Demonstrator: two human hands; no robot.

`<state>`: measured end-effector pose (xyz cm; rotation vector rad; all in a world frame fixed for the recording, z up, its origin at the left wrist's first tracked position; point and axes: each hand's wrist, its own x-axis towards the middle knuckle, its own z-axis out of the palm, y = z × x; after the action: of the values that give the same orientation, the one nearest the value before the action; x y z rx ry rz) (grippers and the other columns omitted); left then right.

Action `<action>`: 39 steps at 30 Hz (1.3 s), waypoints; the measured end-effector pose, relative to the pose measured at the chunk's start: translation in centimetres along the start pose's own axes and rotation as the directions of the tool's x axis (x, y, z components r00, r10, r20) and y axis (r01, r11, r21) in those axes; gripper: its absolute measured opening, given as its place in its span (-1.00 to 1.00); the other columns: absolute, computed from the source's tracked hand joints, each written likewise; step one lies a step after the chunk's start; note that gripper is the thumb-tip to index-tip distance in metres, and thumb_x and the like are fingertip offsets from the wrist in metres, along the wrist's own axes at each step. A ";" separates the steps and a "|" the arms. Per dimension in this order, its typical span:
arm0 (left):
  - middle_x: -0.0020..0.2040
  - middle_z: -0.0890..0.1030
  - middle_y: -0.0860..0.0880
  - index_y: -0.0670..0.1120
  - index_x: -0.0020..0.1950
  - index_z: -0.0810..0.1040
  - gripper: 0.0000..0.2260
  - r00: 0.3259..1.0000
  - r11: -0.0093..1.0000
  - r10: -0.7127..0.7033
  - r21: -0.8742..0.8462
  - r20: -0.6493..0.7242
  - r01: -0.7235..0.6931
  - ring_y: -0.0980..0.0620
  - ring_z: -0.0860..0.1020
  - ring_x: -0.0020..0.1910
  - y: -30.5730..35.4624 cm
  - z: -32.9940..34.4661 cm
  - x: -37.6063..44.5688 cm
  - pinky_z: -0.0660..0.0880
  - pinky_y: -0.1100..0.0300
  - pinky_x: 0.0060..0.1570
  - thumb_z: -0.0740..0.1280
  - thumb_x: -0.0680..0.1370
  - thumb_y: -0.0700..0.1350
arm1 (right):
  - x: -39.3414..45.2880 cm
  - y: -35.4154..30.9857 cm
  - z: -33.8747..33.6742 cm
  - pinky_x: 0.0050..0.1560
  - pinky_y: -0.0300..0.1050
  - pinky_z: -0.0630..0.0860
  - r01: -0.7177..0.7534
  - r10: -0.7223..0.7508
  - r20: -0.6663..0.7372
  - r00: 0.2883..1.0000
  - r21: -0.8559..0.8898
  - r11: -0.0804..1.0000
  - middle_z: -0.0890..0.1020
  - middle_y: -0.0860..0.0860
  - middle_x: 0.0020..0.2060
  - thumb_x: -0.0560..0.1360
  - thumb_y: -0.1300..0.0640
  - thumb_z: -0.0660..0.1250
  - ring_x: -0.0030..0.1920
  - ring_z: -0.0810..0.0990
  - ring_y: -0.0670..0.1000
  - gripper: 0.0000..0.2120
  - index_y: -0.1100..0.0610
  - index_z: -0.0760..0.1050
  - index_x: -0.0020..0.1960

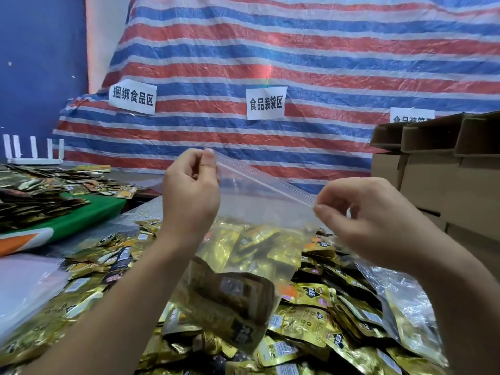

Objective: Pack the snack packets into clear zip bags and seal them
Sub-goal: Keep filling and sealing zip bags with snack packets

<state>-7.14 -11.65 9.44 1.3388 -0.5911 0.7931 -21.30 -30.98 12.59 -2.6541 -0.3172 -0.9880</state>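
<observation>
A clear zip bag (251, 212) hangs in the air over the table, held up by its top edge. My left hand (192, 190) pinches the left end of the zip strip, and my right hand (362, 212) pinches the right end. Gold and dark snack packets (232, 296) sit in the lower part of the bag. Below it, a large heap of loose gold snack packets (311, 318) covers the table.
Stacked cardboard boxes (443, 169) stand at the right. A sealed bag of packets (405, 307) lies at the lower right. Empty clear bags (24, 288) lie at the left. More packets are spread over a green mat (81, 215) at far left. A striped tarp with paper labels hangs behind.
</observation>
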 end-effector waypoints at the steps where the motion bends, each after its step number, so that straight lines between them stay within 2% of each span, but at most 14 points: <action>1: -0.36 0.42 -0.02 -0.16 -0.18 0.45 -0.69 1.000 1.000 0.017 0.003 0.020 -0.017 0.05 0.37 -0.39 0.2 0.2 -0.2 0.34 0.01 -0.41 0.18 0.68 -0.02 | 0.0 -0.3 0.0 -0.31 -0.36 0.40 -0.001 0.001 0.012 1.000 -0.005 1.000 0.59 -0.23 -0.28 0.51 0.08 0.33 -0.29 0.52 -0.20 -0.83 -0.06 0.54 -0.25; 3: -0.36 0.39 -0.05 -0.19 -0.16 0.42 -0.69 0.993 0.997 0.076 -0.019 0.086 -0.075 0.03 0.34 -0.40 0.7 0.7 -0.7 0.31 -0.02 -0.44 0.16 0.69 -0.02 | 0.0 -1.0 0.4 -0.29 -0.32 0.42 -0.024 0.023 0.029 0.999 0.007 1.000 0.59 -0.17 -0.28 0.47 -0.06 0.28 -0.21 0.54 -0.20 -0.90 -0.08 0.53 -0.17; 7: -0.38 0.36 0.03 -0.14 -0.16 0.41 -0.73 0.949 0.975 0.223 -0.074 0.225 -0.211 0.12 0.30 -0.43 1.6 1.7 -2.2 0.25 0.15 -0.46 0.17 0.68 -0.04 | 0.2 -2.4 2.3 -0.29 -0.27 0.55 -0.121 0.110 0.153 0.982 0.065 0.991 0.62 -0.16 -0.21 0.35 -0.37 0.26 -0.19 0.58 -0.27 -0.56 -0.13 0.49 0.09; 9: -0.39 0.36 0.01 -0.13 -0.16 0.42 -0.75 0.932 0.963 0.269 -0.077 0.244 -0.257 0.15 0.30 -0.43 1.6 2.1 -2.8 0.25 0.23 -0.44 0.17 0.67 -0.06 | 0.4 -2.5 3.3 -0.18 -0.05 0.64 -0.177 0.160 0.246 0.956 0.050 0.983 0.68 -0.06 -0.16 0.35 -0.38 0.33 -0.19 0.65 -0.14 -0.44 0.01 0.53 0.14; 12: -0.41 0.37 -0.02 -0.11 -0.14 0.45 -0.78 0.917 0.951 0.307 -0.046 0.254 -0.305 0.15 0.30 -0.44 1.1 2.5 -3.5 0.23 0.31 -0.44 0.17 0.66 -0.06 | 0.6 -2.3 5.0 -0.08 0.24 0.61 -0.240 0.160 0.425 0.891 0.141 0.961 0.72 0.12 -0.12 0.42 -0.24 0.44 -0.11 0.69 0.16 -0.50 0.16 0.59 0.10; 14: -0.42 0.36 0.04 -0.10 -0.14 0.46 -0.79 0.903 0.943 0.325 -0.031 0.282 -0.330 0.15 0.29 -0.45 0.8 2.8 -3.8 0.22 0.32 -0.44 0.18 0.65 -0.05 | 0.6 -2.2 6.2 -0.21 0.03 0.59 -0.250 0.135 0.476 0.869 0.186 0.950 0.71 -0.08 -0.30 0.49 -0.10 0.41 -0.29 0.67 -0.07 -0.89 -0.07 0.61 -0.09; 17: -0.39 0.43 0.06 -0.09 -0.06 0.49 -0.80 0.903 0.941 0.313 0.029 0.293 -0.336 0.17 0.37 -0.43 0.3 3.1 -4.0 0.27 0.33 -0.41 0.17 0.65 -0.03 | 0.7 -1.7 7.5 -0.23 -0.09 0.55 -0.335 0.194 0.475 0.859 0.235 0.912 0.71 -0.08 -0.33 0.53 0.18 0.28 -0.33 0.64 -0.14 -0.78 -0.06 0.62 -0.18; 21: -0.04 0.51 0.13 0.00 0.18 0.44 -0.74 0.950 0.973 0.175 0.102 0.259 -0.207 0.30 0.49 -0.06 0.0 3.2 -3.7 0.38 0.44 -0.09 0.10 0.62 0.09 | 1.5 1.2 7.4 -0.28 -0.10 0.38 -0.563 0.476 0.300 0.826 0.447 0.695 0.70 0.01 -0.38 0.59 0.30 0.26 -0.37 0.46 0.06 -0.78 0.08 0.64 -0.05; 23: 0.07 0.48 0.10 -0.01 0.28 0.41 -0.65 0.958 0.978 0.121 0.137 0.260 -0.160 0.32 0.46 0.04 -0.1 3.0 -3.6 0.38 0.41 -0.01 0.07 0.62 0.14 | 1.7 3.4 6.4 -0.40 -0.16 0.40 -0.559 0.656 0.117 0.746 0.646 0.520 0.66 0.02 -0.36 0.61 0.29 0.26 -0.47 0.45 0.03 -0.80 0.08 0.63 -0.01; 26: 0.12 0.47 0.11 0.04 0.31 0.37 -0.67 0.952 0.981 0.076 0.148 0.295 -0.124 0.22 0.51 0.02 -0.2 3.0 -3.8 0.43 0.34 -0.09 0.06 0.65 0.15 | 1.1 7.6 4.5 -0.63 -0.30 0.31 -0.425 0.884 -0.054 0.464 0.862 0.276 0.59 0.06 -0.22 0.63 0.27 0.24 -0.57 0.41 -0.14 -0.85 0.09 0.56 0.05; 30: 0.11 0.48 0.12 0.05 0.33 0.36 -0.71 0.933 0.977 0.066 0.168 0.353 -0.132 0.14 0.59 -0.11 -0.3 3.2 -4.2 0.46 0.22 -0.18 0.09 0.66 0.11 | -1.2 12.3 4.7 -0.49 -0.26 0.45 -0.240 0.983 0.079 0.165 0.970 -0.038 0.53 0.10 -0.09 0.60 0.29 0.14 -0.34 0.46 -0.03 -0.73 0.20 0.44 0.26; 33: 0.02 0.48 0.19 0.06 0.31 0.36 -0.75 0.915 0.967 0.070 0.198 0.398 -0.160 0.17 0.58 -0.24 -0.2 3.3 -4.3 0.50 0.17 -0.27 0.13 0.66 0.08 | -2.7 14.1 6.0 0.05 -0.10 0.60 -0.219 0.964 0.223 0.142 0.957 -0.189 0.47 0.17 0.02 0.60 0.35 0.07 -0.19 0.51 0.03 -0.68 0.24 0.37 0.32; 36: -0.03 0.51 0.18 0.02 0.28 0.39 -0.77 0.904 0.965 0.063 0.204 0.422 -0.162 0.15 0.58 -0.29 -0.1 3.3 -4.3 0.54 0.11 -0.29 0.15 0.66 0.05 | -2.6 14.1 6.3 0.08 -0.03 0.58 -0.257 0.927 0.310 0.211 0.933 -0.253 0.50 0.16 0.00 0.65 0.20 0.16 -0.06 0.57 0.09 -0.86 0.24 0.40 0.15; 39: -0.08 0.55 0.13 -0.01 0.21 0.45 -0.81 0.899 0.965 0.054 0.208 0.435 -0.158 0.11 0.57 -0.36 -0.1 3.3 -4.3 0.55 0.01 -0.29 0.17 0.66 0.01 | -2.0 13.9 6.5 0.11 0.06 0.57 -0.311 0.883 0.378 0.280 0.906 -0.289 0.56 0.22 0.07 0.64 0.08 0.25 0.12 0.60 0.20 -0.72 0.27 0.40 0.22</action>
<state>-9.50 -15.56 6.54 1.7349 -0.9445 0.6748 -14.71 -41.92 3.92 -0.8324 0.5921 -0.5657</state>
